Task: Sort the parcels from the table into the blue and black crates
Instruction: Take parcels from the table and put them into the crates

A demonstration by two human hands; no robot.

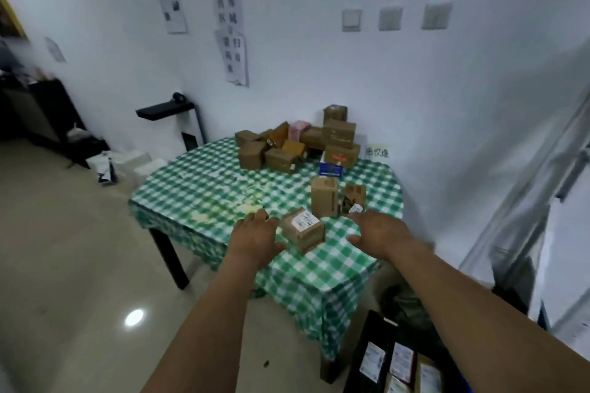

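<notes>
White-walled room; bench under green checked cloth. Black crate on floor, lower right, labelled parcels inside. Parcel pile at far edge. Left hand and right hand flank small labelled parcel near front edge; fingers spread, apparently gripping nothing.
</notes>
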